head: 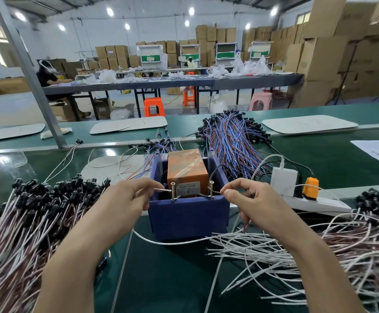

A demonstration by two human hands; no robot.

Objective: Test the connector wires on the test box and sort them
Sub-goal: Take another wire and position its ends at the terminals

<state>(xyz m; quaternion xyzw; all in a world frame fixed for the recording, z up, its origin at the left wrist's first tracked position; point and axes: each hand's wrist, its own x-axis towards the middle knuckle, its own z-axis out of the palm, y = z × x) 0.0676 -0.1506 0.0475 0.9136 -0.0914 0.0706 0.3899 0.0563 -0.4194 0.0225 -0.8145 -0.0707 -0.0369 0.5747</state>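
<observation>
White-and-brown wires, thin, black-capped: two loose heaps, left heap (25,222) and right heap (330,256). Left hand (127,195) pinches white wire tip (163,190) at left screw (173,192); right hand (247,199) pinches a wire end by right screw (211,188). Both brass screws upright on matte blue test box (188,215); taped orange block (187,170) inside. Blue-brown bundle (231,141) beyond.

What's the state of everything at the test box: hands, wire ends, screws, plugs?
Left hand: pinches white wire end, tip at left brass screw.
Right hand: pinches second wire end, tip at right brass screw.
Both screws: upright in front wall.
Blue open-topped test box: upright, orange taped block inside.
White charger: plugged into white power strip.
Orange plug: plugged into same strip.
</observation>
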